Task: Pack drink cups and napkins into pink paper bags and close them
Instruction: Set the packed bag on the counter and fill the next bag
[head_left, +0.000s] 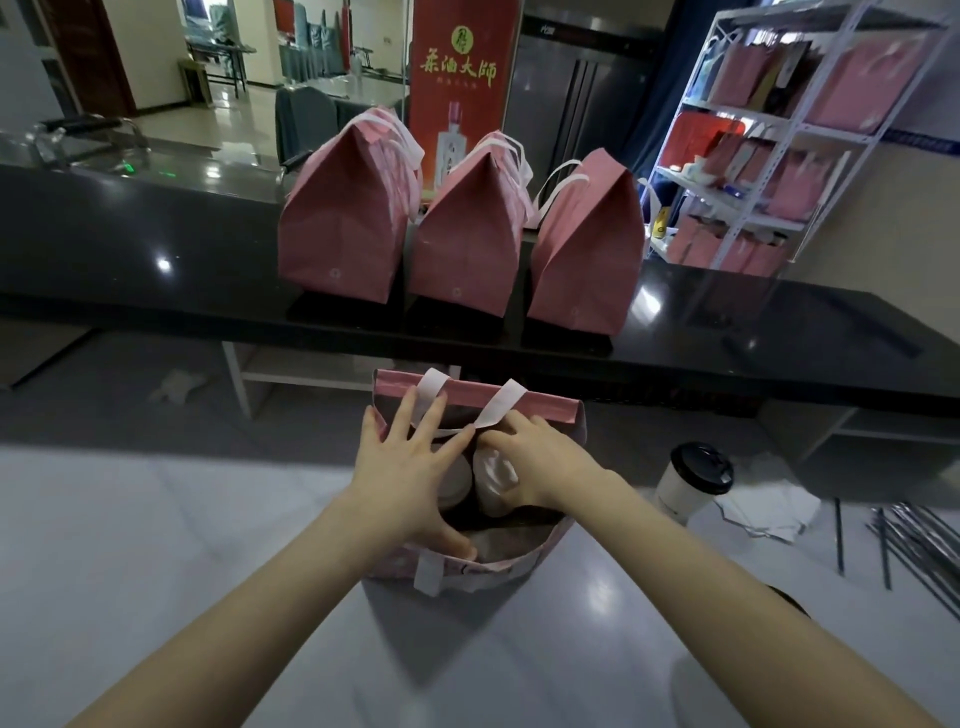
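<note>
**Task status.** Three bags stood finished on the dark table (156, 223) at 12 o'clock from the work position: the left closed bag (343, 218), the middle closed bag (467, 239) and the right closed bag (587, 249). Each had its top folded shut and its white handles up. A fourth, the open bag (519, 405), stood on the pale table (156, 571) directly before the person, mouth wide.

**Contents and hands.** Two cups sat side by side inside the open bag, the left cup (456, 486) and the right cup (493, 499).
- The left hand (410, 467) lay over the bag mouth at 9 o'clock, fingers straight and spread, thumb at the near rim, gripping nothing.
- The right hand (540, 462) was at 3 o'clock, fingers curled over the top of the right cup. A pale crumpled patch showed there, possibly a napkin. Whether it was pinched or only pressed could not be told.

**Remaining, as judged.** The napkin had to be confirmed in place and the top folded shut. A spare cup (696, 483) with a black lid, loose napkins (769, 512) and dark straws (909, 540) lay at 3 o'clock, which suggested more packing to come.

**Legible writing.** The red banner (457, 31) at 12 o'clock carried yellow characters reading 茶酒大師; the smaller line beneath was unreadable. A small round mark low on each closed bag was illegible. No lettering was legible on the spare cup.
</note>
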